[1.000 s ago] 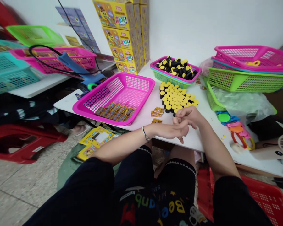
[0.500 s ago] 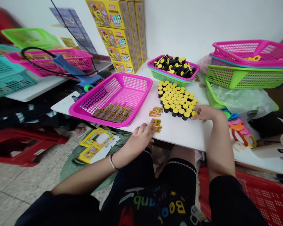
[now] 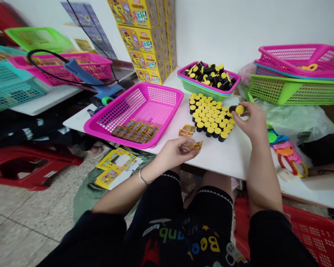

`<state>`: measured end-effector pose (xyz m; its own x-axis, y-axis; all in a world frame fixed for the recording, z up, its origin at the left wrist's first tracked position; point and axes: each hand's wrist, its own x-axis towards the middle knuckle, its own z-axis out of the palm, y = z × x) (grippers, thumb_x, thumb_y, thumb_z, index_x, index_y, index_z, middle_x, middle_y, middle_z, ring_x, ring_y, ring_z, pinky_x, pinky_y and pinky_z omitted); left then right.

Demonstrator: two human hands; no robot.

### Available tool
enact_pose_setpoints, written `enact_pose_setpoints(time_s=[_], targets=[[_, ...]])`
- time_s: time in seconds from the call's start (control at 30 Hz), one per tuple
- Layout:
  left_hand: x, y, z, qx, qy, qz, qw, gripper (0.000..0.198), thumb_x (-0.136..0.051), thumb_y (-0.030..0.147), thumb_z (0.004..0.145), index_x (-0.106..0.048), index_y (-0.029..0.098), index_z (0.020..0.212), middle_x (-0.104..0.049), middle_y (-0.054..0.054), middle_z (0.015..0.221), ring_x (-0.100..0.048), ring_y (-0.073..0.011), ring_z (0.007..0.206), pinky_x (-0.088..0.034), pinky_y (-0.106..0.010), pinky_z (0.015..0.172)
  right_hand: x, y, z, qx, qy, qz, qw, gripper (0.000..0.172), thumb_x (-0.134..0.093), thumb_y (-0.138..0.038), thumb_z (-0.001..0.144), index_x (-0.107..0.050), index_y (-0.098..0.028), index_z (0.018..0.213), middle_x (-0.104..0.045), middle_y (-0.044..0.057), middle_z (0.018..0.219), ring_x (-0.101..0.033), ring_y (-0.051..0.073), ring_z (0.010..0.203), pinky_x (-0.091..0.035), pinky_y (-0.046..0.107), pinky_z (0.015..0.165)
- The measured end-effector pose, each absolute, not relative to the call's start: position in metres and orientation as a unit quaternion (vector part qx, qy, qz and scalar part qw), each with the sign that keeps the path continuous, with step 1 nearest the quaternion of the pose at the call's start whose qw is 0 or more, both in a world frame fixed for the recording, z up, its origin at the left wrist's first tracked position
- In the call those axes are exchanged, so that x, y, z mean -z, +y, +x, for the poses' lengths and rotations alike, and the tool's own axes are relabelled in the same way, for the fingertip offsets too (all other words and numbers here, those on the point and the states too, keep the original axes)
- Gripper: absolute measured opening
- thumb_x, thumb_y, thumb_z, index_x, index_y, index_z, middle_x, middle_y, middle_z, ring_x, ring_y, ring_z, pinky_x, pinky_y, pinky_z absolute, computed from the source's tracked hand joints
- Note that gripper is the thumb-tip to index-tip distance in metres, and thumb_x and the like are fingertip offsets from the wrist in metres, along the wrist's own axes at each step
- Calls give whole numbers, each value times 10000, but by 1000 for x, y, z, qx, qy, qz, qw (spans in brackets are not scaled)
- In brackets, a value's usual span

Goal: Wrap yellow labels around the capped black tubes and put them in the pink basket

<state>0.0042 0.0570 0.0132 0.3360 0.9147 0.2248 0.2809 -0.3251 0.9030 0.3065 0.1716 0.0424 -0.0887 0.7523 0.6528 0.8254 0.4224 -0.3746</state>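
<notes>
- Got a printed slip point(image 3: 197, 145) pinched between fingers of left hand point(image 3: 177, 150), over the near part of the table point(image 3: 233, 155); squeeze lightly, probably easy to crease.
- Steer clear of loose slips point(image 3: 187, 130), lying just left of the standing tubes point(image 3: 208, 115).
- Got a black tube point(image 3: 236, 109) clamped in fingers of right hand point(image 3: 253, 118), right of that group; avoid bumping neighbours.
</notes>
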Motion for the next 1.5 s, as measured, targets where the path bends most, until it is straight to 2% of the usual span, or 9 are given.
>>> enact_pose_setpoints(time_s=[0.13, 0.27, 0.4, 0.53, 0.73, 0.83, 0.9, 1.07, 1.5], targets=[[-34, 108, 40, -416, 358, 652, 523, 284, -743, 267, 791, -692, 116, 1027, -766, -91, 943, -758, -155, 768, -642, -282, 747, -23, 178, 287, 95, -745, -497, 434, 385, -570, -439, 929, -640, -177, 1202, -705, 152, 1148, -701, 269, 1008, -594, 429, 928], [-42, 163, 69, -458, 355, 655, 486, 233, -787, 312, 788, -675, 131, 881, -753, -53, 830, -734, -130, 715, -607, -241, 676, -9, 185, 285, 128, -759, -481, 420, 385, -542, -400, 951, -631, -164, 1241, -704, 163, 1174, -660, 288, 1156, -540, 456, 1054], [-31, 195, 81, -468, 407, 682, 389, 320, -706, 425, 884, -619, 145, 755, -687, -2, 644, -651, -102, 576, -502, -201, 561, -4, 192, 289, 72, -709, -490, 503, 432, -597, -463, 920, -605, -187, 1252, -703, 134, 1131, -696, 249, 994, -584, 454, 964], [-9, 208, 74, -462, 411, 741, 261, 486, -467, 479, 1025, -635, 150, 709, -675, -6, 645, -611, -98, 586, -461, -215, 619, -2, 200, 288, -115, -636, -439, 624, 521, -707, -597, 826, -619, -239, 1194, -704, 79, 1070, -699, 205, 893, -623, 390, 818], [9, 219, 64, -385, 341, 855, 73, 525, -368, 484, 1059, -730, 148, 878, -738, -84, 847, -664, -184, 818, -452, -304, 765, -7, 200, 284, -342, -552, -372, 663, 431, -780, -611, 765, -715, -303, 1059, -731, -2, 985, -696, 161, 812, -619, 334, 763], [11, 221, 63, -360, 307, 881, 26, 394, -444, 404, 1051, -748, 154, 1073, -760, -83, 872, -671, -200, 858, -424, -329, 793, -14, 193, 281, -390, -552, -360, 643, 422, -782, -618, 762, -739, -294, 1029, -741, 1, 963, -695, 163, 811, -606, 324, 745], [11, 220, 63, -349, 303, 887, 13, 333, -483, 318, 1040, -699, 168, 1245, -773, -69, 883, -670, -199, 878, -404, -332, 800, -17, 188, 278, -408, -562, -357, 625, 420, -790, -611, 759, -748, -287, 1023, -747, 6, 947, -690, 161, 792, -597, 320, 725], [10, 215, 62, -355, 314, 880, 14, 479, -428, 182, 1030, -474, 175, 1507, -783, -27, 877, -656, -177, 895, -365, -322, 808, -18, 182, 273, -431, -578, -347, 600, 373, -835, -547, 737, -769, -292, 1001, -769, 3, 954, -682, 148, 751, -583, 304, 683], [14, 211, 62, -422, 311, 852, 5, 569, -378, 136, 1037, -310, 207, 1598, -738, 17, 773, -655, -159, 867, -363, -310, 811, -17, 179, 274, -390, -603, -370, 588, 391, -836, -546, 737, -763, -304, 1035, -756, -7, 924, -691, 161, 772, -609, 320, 712]])
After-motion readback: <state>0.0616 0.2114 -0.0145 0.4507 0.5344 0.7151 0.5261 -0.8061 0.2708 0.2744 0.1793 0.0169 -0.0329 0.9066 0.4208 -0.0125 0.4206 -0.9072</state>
